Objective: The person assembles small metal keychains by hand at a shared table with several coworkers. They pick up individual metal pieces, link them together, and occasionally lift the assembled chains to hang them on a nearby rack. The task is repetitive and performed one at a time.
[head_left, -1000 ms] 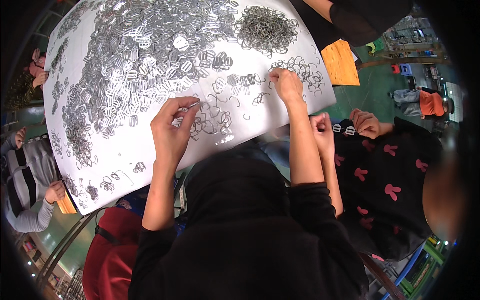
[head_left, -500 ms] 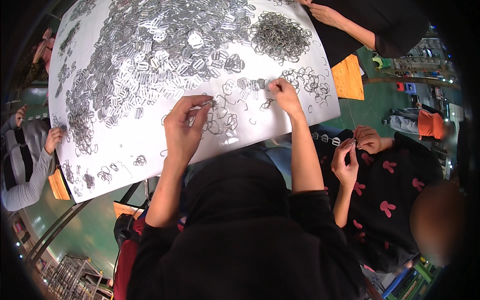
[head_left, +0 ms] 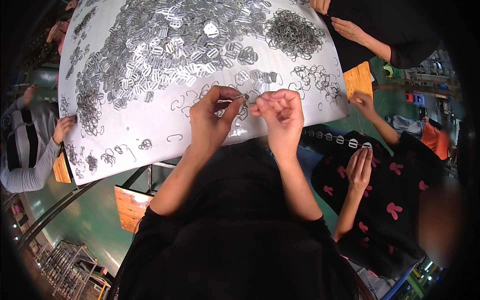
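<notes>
My left hand (head_left: 212,122) is pinched shut on a small metal piece (head_left: 243,96), held just above the near part of the white table. Close beside it on the right is my right hand (head_left: 282,120), its thumb and fingertips drawn together. Whatever lies in that pinch is too small to make out. Just beyond my fingertips a few flat metal slotted buckles (head_left: 262,76) lie on the tabletop. Loose bent wire rings (head_left: 202,91) are scattered around my left fingers, and some are hidden behind my hands.
A large heap of metal buckles (head_left: 165,55) covers the table's (head_left: 165,157) far middle. A dense pile of wire rings (head_left: 295,35) sits at far right, looser rings (head_left: 317,82) nearer. A co-worker at right holds a buckle chain (head_left: 340,139). Other people's hands (head_left: 64,129) work at the edges.
My right hand has come left and nearer from the loose rings to meet my left hand, which has shifted right. The right-hand co-worker's hands have parted, stretching the buckle chain.
</notes>
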Demonstrator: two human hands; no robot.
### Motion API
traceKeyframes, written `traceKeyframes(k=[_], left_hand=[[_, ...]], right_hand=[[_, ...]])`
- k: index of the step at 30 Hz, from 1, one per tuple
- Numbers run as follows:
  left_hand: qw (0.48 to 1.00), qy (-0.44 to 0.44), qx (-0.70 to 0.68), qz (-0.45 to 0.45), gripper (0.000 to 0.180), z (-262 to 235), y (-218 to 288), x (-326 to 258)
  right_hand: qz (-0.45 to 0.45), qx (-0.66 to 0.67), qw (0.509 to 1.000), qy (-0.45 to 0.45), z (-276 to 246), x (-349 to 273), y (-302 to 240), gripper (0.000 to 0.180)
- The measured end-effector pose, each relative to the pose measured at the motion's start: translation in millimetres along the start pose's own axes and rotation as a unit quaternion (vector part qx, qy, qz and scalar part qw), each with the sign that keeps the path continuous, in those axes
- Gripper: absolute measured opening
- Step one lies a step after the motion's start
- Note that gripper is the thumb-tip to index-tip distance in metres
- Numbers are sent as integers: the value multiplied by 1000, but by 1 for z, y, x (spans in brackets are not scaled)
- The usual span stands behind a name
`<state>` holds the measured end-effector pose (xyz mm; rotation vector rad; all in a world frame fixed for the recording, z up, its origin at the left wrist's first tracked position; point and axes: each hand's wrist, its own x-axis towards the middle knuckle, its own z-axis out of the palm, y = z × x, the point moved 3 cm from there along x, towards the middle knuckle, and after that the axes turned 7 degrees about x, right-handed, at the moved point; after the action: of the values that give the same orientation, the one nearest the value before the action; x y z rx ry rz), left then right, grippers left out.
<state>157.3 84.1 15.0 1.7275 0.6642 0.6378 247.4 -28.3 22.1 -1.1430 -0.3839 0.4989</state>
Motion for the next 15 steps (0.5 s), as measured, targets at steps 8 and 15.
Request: traceKeyframes(k=[8, 15], left_hand=[[999, 18, -1, 28, 9, 13, 3, 0], [994, 6, 74, 74, 11, 14, -23, 16]], right_hand=[[-94, -50, 994, -4, -4, 2, 7, 18], [-177, -74, 981, -12, -18, 6, 8, 18]])
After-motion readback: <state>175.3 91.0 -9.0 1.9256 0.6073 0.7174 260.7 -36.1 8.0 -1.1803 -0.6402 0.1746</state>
